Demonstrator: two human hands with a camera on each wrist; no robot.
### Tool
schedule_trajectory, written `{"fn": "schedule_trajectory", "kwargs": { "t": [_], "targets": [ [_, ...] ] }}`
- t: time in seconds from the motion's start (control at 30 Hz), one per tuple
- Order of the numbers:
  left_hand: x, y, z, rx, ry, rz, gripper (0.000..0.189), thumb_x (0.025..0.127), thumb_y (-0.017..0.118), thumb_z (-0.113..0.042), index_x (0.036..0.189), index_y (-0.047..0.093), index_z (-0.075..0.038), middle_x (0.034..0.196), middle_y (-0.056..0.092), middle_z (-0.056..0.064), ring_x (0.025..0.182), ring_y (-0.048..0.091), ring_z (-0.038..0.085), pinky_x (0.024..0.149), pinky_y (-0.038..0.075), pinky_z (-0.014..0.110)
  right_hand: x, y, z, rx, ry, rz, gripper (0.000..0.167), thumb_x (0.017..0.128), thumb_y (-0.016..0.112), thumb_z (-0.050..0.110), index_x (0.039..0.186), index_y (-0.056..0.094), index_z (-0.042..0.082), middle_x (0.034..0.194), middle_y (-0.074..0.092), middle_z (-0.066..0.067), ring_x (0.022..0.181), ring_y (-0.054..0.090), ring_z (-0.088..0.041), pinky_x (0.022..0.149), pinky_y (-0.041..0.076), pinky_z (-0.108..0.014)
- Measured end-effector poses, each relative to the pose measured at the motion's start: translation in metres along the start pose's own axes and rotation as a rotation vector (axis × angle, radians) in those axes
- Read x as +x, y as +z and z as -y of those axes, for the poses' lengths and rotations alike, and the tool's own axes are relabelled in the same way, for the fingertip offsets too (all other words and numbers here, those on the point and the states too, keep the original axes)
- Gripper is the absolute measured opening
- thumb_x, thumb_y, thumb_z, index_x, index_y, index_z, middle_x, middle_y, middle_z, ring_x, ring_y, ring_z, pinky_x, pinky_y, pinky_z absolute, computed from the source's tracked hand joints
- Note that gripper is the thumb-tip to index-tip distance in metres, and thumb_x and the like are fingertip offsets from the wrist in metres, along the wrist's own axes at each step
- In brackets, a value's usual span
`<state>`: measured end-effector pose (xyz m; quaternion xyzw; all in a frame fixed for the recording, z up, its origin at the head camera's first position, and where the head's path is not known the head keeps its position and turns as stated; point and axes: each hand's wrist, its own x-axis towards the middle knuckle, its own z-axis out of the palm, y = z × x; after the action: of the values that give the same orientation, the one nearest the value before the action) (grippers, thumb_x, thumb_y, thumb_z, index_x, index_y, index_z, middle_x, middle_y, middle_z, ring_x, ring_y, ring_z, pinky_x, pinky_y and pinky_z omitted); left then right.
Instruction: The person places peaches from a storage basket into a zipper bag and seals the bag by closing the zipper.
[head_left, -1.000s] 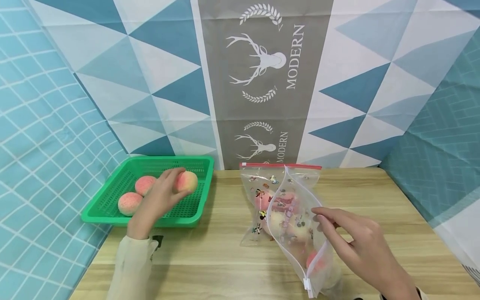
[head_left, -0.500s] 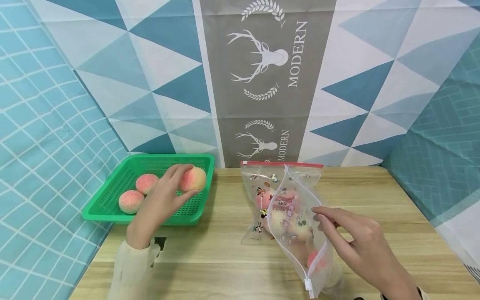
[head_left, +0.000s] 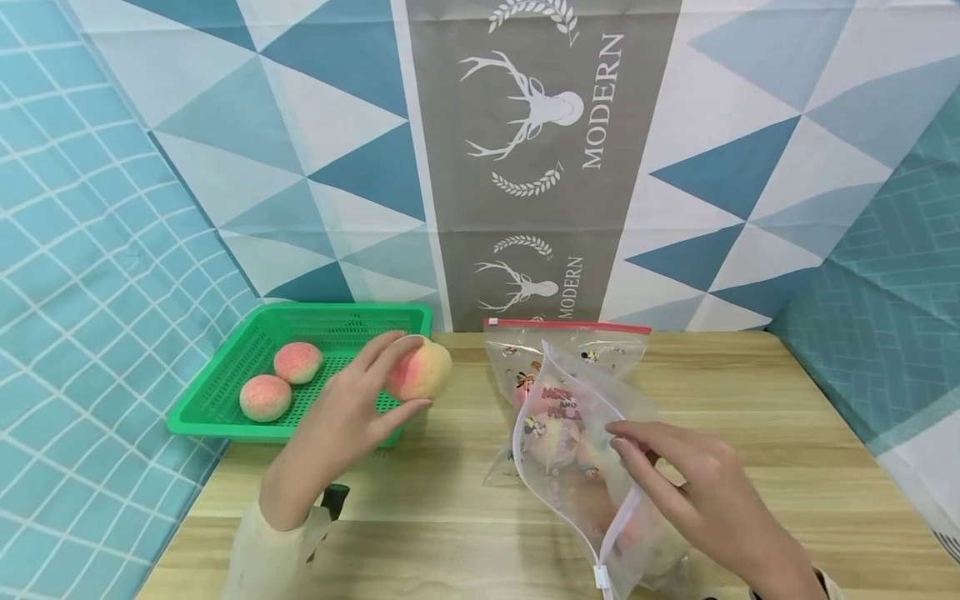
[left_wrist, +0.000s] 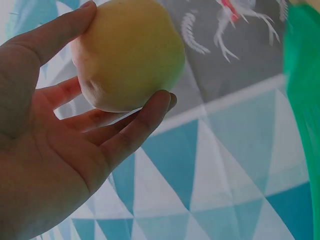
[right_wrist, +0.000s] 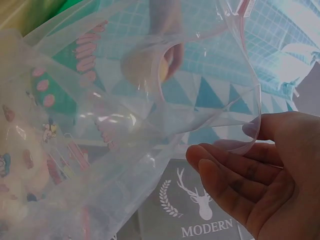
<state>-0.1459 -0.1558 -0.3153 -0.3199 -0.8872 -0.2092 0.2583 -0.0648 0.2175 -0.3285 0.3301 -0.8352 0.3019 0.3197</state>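
A yellow-and-pink peach (head_left: 426,371) is gripped between the thumb and fingers of my left hand (head_left: 341,425), held up at the right end of the green basket. In the left wrist view the peach (left_wrist: 130,55) shows its yellow side. My right hand (head_left: 705,492) pinches the edge of a clear zip bag (head_left: 577,500) printed with cartoon figures, and its mouth gapes toward the left. The white slider sits at the near end of that bag's zip. Through the right wrist view, the right hand (right_wrist: 260,170) has the bag's rim (right_wrist: 257,107) between thumb and fingers.
Two peaches (head_left: 281,379) lie in the green basket (head_left: 191,404) at the left of the wooden table (head_left: 420,533). Behind the open bag is another clear bag with a red zip (head_left: 570,325), with peaches showing through the plastic. A patterned cloth wall (head_left: 360,150) stands behind.
My left hand has lifted the peach and carried it right, from over the basket to its right rim. My right hand has shifted slightly left, and the bag's mouth has swung left with it.
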Motion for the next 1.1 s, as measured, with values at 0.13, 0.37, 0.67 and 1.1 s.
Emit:
{"fn": "schedule_trajectory", "kwargs": {
  "t": [0.13,0.37,0.67,1.1],
  "targets": [
    [-0.001,-0.002,-0.018,-0.038,0.024,0.007,0.071,0.082,0.081,-0.039,0.142,0.052,-0.016,0.144,0.051,0.010,0.115,0.063,0.028,0.084,0.057,0.044,-0.001,0.006,0.002,0.025,0.003,0.021,0.031,0.082,0.075,0.001,0.110,0.075,0.014,0.099,0.073,0.009,0.078,0.062,0.004,0.069,0.051,-0.013],
    [-0.004,-0.001,-0.050,-0.201,0.137,0.006,0.069,0.083,0.079,-0.045,0.140,0.054,-0.016,0.139,0.055,0.006,0.111,0.064,0.022,0.085,0.057,0.037,0.000,0.019,0.010,0.063,0.070,0.129,0.033,0.087,0.071,0.002,0.118,0.072,0.013,0.105,0.073,0.006,0.072,0.058,0.006,0.063,0.048,-0.010],
    [-0.006,0.031,-0.072,-0.224,0.268,0.102,0.072,0.084,0.079,-0.044,0.143,0.048,-0.018,0.139,0.053,0.006,0.113,0.063,0.020,0.089,0.055,0.036,-0.002,0.022,0.016,0.058,0.087,0.122,0.041,0.085,0.071,-0.001,0.124,0.069,0.012,0.117,0.071,0.003,0.096,0.070,-0.009,0.081,0.052,-0.012],
    [-0.010,0.058,-0.078,-0.166,0.150,0.180,0.075,0.083,0.079,-0.045,0.146,0.046,-0.020,0.147,0.050,0.008,0.130,0.054,0.023,0.096,0.052,0.045,-0.001,0.023,0.021,0.161,-0.010,0.037,0.041,0.083,0.071,-0.005,0.122,0.069,0.005,0.116,0.072,-0.005,0.099,0.071,-0.013,0.089,0.050,-0.016]
  ]
}}
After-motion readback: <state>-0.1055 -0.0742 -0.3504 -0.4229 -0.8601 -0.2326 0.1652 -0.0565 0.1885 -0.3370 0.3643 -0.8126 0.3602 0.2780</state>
